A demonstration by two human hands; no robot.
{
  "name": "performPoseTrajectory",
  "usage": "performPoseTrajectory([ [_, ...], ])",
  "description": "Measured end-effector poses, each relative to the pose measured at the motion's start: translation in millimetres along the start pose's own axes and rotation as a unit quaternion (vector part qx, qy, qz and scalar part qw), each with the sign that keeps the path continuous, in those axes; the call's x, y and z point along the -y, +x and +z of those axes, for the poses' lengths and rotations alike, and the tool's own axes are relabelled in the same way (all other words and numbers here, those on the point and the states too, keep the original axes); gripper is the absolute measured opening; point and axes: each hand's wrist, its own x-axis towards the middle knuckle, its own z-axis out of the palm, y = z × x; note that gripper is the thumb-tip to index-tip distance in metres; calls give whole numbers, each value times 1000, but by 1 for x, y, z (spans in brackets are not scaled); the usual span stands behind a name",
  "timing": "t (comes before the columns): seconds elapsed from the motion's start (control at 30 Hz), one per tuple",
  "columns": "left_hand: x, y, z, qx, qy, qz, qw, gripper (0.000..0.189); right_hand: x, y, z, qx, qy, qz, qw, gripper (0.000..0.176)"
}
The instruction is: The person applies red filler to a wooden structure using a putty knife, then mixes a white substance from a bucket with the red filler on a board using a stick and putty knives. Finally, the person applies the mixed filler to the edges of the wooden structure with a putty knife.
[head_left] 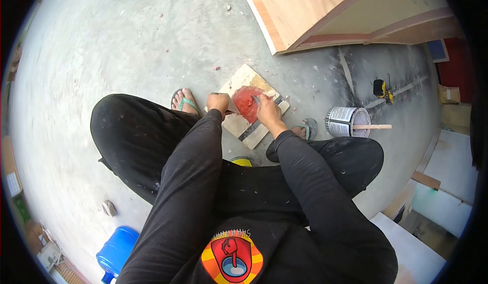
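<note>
Between my feet a wooden board (243, 78) lies on the floor with a patch of red putty (246, 97) spread on it. My left hand (217, 102) is closed at the left side of the patch. A thin flat blade (233, 106), which looks like a putty knife's, reaches from it to the putty's edge. My right hand (268, 113) is closed on a grey putty knife (256, 99), its tip in the red putty. My fingers hide most of both handles. Dark strips cross the board's lower right part.
An open paint can (341, 121) with a wooden stick (373, 126) stands right of my right foot. Beyond it lies a yellow and black power tool (384, 90). A large wooden cabinet (325, 9) is at the upper right. A blue water jug (118, 249) lies at the lower left.
</note>
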Motion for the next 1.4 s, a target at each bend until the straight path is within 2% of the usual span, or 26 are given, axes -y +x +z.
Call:
performPoseTrajectory([
  [0.17, 5, 8, 10, 6, 12, -4, 1000, 30, -2, 8, 2, -19, 1, -30, 999, 27],
  [0.23, 6, 14, 20, 23, 13, -6, 1000, 28, -4, 8, 4, 21, -28, -5, 999, 26],
  [0.27, 5, 19, 30, -4, -368, -168, 915, 31, -4, 9, 3, 22, -30, -8, 999, 26],
  [0.3, 4, 20, 30, -4, -542, -233, 808, 33, -4, 10, 3, 27, -33, -9, 999, 27],
  [0.33, 3, 16, 22, -32, -684, -301, 664, 35, -4, 11, 4, 33, -36, -9, 999, 28],
  [0.37, 0, 10, 15, 0, -373, -203, 905, 39, -5, 8, 7, 38, -37, -9, 999, 28],
  [0.4, -1, 8, 10, 32, 1, -68, 997, 44, -6, 7, 9, 49, -33, 1, 998, 29],
  [0.43, -3, 11, 11, 31, 1, -66, 997, 44, -8, 8, 8, 57, -28, 10, 998, 31],
  [0.47, -5, 13, 7, 14, -148, -112, 983, 42, -10, 9, 8, 55, -29, 11, 998, 31],
  [0.5, -5, 17, 10, -4, -293, -156, 943, 40, -10, 8, 7, 30, -26, -4, 999, 32],
  [0.53, -4, 19, 16, -19, -431, -198, 880, 38, -10, 7, 9, 7, -24, -19, 999, 32],
  [0.57, -4, 19, 22, -34, -559, -236, 794, 36, -10, 7, 10, 10, -25, -19, 999, 32],
  [0.63, -7, 14, 10, -48, -671, -266, 691, 35, -13, 11, 10, 49, -24, 0, 999, 32],
  [0.67, -9, 14, 2, -31, -653, -320, 686, 38, -14, 12, 11, 47, -24, 0, 999, 32],
  [0.73, -6, 17, 12, -13, -632, -375, 677, 42, -13, 9, 11, -17, -3, -22, 1000, 33],
  [0.77, -2, 21, 23, -12, -623, -355, 697, 38, -13, 8, 11, -15, -3, -22, 1000, 33],
  [0.83, -1, 24, 25, -11, -613, -333, 717, 35, -10, 8, 5, 60, -11, 32, 998, 34],
  [1.13, -5, 25, 33, -28, -716, -245, 653, 34, -24, 7, 15, -2, -10, 16, 1000, 34],
  [1.2, -19, 0, -20, -21, -747, -316, 584, 34, -21, 6, 9, 15, -16, 34, 999, 35],
  [1.23, -19, -1, -19, -21, -747, -315, 585, 34, -17, 5, 4, 33, -21, 51, 998, 36],
  [1.27, -17, 0, -18, 3, -752, -312, 581, 36, -15, 3, -1, 30, -20, 52, 998, 36],
  [1.3, -16, 1, -16, 26, -757, -307, 577, 40, -10, 1, -12, 45, 17, 91, 995, 38],
  [1.33, -12, 10, -3, 23, -757, -302, 579, 40, -6, 3, -20, 58, 53, 126, 989, 40],
  [1.37, -7, 27, 30, -21, -754, -267, 600, 39, -6, 5, -22, 52, 54, 123, 990, 40],
  [1.4, -3, 37, 42, -51, -768, -250, 587, 33, -12, 8, -18, -37, 102, 94, 990, 41],
])
